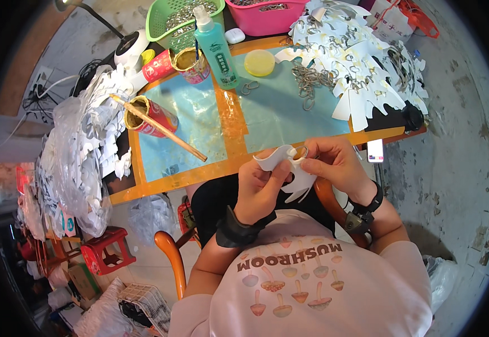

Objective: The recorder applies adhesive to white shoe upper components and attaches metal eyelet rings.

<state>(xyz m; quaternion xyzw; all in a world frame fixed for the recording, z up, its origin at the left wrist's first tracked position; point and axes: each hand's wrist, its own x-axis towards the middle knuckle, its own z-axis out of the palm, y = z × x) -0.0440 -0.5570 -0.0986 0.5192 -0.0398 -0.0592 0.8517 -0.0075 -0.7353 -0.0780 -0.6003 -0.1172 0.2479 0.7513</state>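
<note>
My left hand [260,188] is closed on a white, flat, flexible cut piece [301,184], its thumb pressing the piece near the middle. One end of the piece curls up past my fingers, and the rest hangs below. My right hand [337,164] pinches a small metal ring [304,151] at a narrow part of the white piece. The fingertips hide part of the ring, so whether it is threaded through cannot be told. Both hands are just off the table's near edge, above my lap. On the table lies a heap of similar metal rings [311,81], with two loose rings [250,87] to its left.
White pieces with rings [362,67] pile up at the far right; more white pieces [101,106] lie left. A stick [160,129] rests across an open can [163,119]. Behind stand another can [193,70], a green spray bottle [215,56], a green basket [157,22] and a pink basket [267,14].
</note>
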